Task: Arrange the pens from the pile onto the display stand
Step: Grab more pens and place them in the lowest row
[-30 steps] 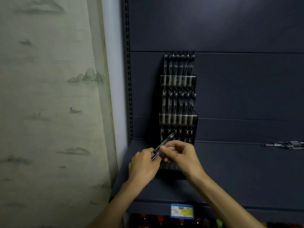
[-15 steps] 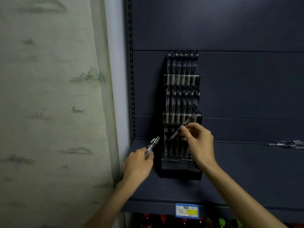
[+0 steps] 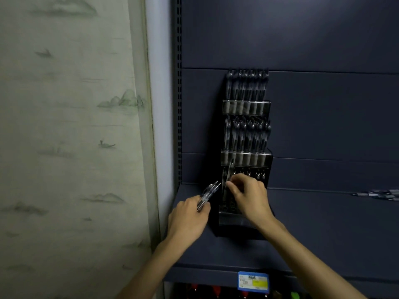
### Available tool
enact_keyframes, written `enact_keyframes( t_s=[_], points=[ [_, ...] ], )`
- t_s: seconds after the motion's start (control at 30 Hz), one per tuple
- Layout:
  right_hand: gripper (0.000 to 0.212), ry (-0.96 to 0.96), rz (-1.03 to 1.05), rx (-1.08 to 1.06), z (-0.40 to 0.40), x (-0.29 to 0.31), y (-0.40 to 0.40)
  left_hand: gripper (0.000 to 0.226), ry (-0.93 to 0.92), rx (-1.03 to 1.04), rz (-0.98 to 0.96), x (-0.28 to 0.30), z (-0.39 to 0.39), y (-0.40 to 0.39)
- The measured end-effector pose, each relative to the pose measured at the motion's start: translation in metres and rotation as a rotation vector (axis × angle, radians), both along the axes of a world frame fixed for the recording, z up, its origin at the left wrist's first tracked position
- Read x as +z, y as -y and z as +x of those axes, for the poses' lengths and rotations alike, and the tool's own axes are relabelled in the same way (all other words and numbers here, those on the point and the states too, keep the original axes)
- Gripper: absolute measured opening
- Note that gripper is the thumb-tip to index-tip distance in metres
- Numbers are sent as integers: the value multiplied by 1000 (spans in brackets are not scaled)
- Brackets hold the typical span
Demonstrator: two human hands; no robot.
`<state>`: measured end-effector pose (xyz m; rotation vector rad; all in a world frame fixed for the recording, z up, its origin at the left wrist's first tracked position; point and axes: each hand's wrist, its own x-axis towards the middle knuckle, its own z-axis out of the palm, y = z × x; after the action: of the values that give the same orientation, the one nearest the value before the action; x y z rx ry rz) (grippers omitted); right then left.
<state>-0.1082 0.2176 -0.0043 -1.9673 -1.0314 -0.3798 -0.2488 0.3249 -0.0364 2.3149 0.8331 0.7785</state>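
Head view: right hand pinches one pen, near-upright, over the leftmost slots of the display stand bottom tier, directly beneath it. Left hand grips spare pens just left; the pile lies far right on the shelf, the middle tier close above.

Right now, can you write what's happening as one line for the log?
right hand: putting pen in stand bottom row | left hand: holding spare pens | pile: on shelf, far right
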Motion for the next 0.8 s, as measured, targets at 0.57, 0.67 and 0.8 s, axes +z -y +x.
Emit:
enact_keyframes(
  t_s=[0.57, 0.67, 0.8],
  points=[
    [20, 55, -217, -46, -1, -22, -5, 27, 23, -32, 3, -5, 3, 4],
    [19, 49, -185, -27, -1, -21, -3, 26, 15, -37, 7, -5, 6, 7],
    [18, 41, -191, -16, -2, -17, 2, 25, 4, -29, 17, -4, 9, 11]
  ],
)
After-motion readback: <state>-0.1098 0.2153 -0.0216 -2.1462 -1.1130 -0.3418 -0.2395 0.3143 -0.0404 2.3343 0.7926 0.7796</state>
